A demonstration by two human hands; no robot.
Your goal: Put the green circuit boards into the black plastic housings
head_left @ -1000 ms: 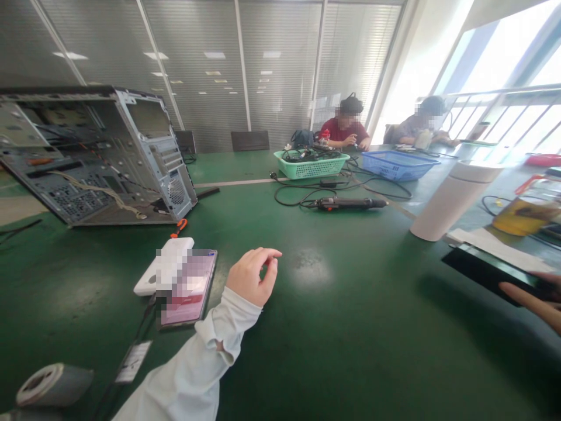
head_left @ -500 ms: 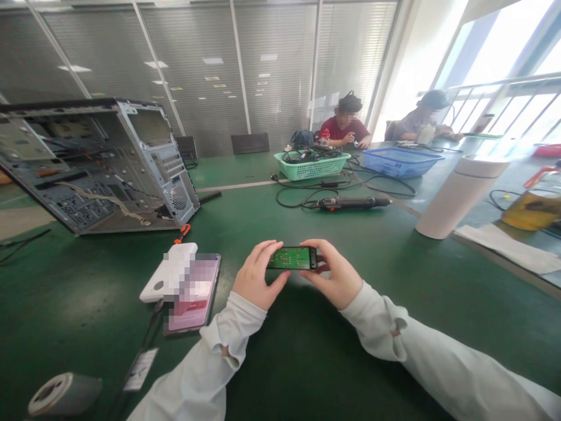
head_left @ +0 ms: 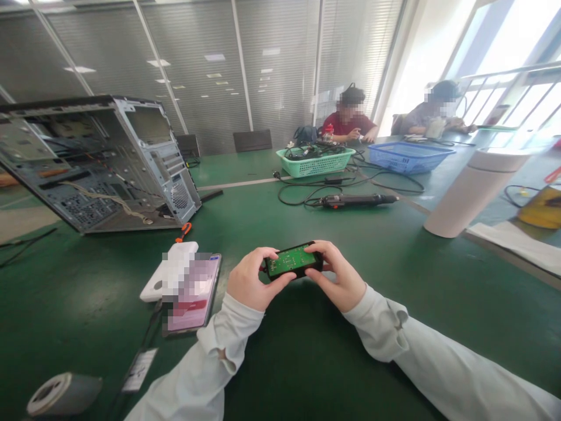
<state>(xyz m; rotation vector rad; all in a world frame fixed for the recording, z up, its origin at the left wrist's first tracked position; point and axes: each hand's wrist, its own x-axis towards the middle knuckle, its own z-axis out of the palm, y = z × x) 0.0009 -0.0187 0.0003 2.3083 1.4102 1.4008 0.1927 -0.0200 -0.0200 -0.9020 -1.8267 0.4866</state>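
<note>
Between both hands is a small black case with a green circuit board (head_left: 291, 261) showing in its open face. My left hand (head_left: 254, 279) grips its left end, thumb along the near edge and fingers over the far side. Its right end is in my right hand (head_left: 340, 276), with the thumb at the near edge and the index finger on the far corner. The board faces up toward me, its right end tilted a little away. My fingers behind the case are hidden. Left of my left hand lie a phone (head_left: 199, 304) and a white power bank (head_left: 169, 272).
An opened computer case (head_left: 100, 169) stands at the left. Beyond my hands lie a corded electric screwdriver (head_left: 355, 200), a green basket of cables (head_left: 318, 165) and a blue basket (head_left: 407, 161). A pale tumbler (head_left: 473, 196) stands right; a tape roll (head_left: 63, 394) lies near left. Two people sit farther back.
The circuit board in its case has turned slightly counterclockwise and tipped, so more of its black near side shows. Both hands have shifted their fingers along its ends.
</note>
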